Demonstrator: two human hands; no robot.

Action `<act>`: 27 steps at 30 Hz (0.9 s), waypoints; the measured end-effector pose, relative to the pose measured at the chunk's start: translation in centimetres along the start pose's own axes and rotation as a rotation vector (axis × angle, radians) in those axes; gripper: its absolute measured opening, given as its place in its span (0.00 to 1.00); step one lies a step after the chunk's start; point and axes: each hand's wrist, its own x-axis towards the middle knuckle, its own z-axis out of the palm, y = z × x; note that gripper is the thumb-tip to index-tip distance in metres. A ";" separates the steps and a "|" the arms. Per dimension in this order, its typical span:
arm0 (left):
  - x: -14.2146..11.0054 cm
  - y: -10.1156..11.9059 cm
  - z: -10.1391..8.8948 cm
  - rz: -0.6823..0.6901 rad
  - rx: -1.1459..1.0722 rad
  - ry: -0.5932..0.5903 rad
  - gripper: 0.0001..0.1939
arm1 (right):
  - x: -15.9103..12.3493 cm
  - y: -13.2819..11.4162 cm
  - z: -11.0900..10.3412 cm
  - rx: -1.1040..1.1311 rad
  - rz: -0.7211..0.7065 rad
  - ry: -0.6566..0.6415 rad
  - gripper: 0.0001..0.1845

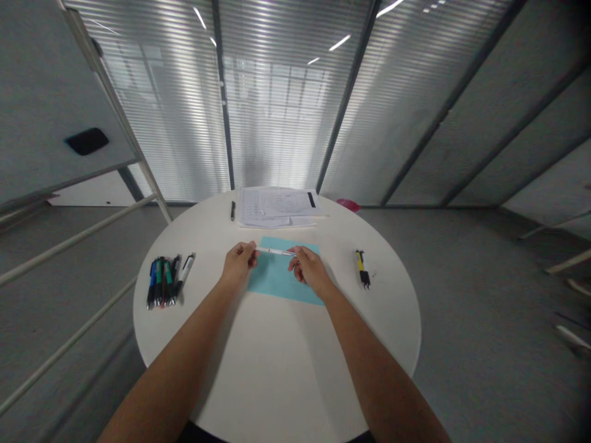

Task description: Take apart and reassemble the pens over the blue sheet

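Between my two hands a slim white pen [273,251] is held level above a light blue sheet [281,280]. My left hand [240,261] pinches its left end with thumb and fingers. At the other end, my right hand [308,266] closes thumb and forefinger on the pen's tip, where a small bluish part shows. The remaining fingers of the right hand are curled. Exactly what the fingertips cover is hidden.
Several pens [162,280] in blue, green, black and white lie at the left of the round white table [272,363]. Yellow-and-black pens [362,269] lie at the right. Printed papers [277,206] and a dark pen [233,211] are at the back. A whiteboard [60,80] stands left.
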 end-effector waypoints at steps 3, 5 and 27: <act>0.1 -0.1 -0.1 0.000 -0.009 -0.009 0.19 | 0.1 0.1 -0.1 0.031 -0.013 -0.006 0.18; 0.1 -0.1 -0.2 0.005 -0.017 -0.013 0.18 | 0.1 0.2 -0.2 0.063 -0.027 -0.007 0.20; -0.2 0.5 0.0 -0.037 -0.060 -0.027 0.18 | 0.2 0.4 -0.1 -0.009 -0.004 -0.018 0.19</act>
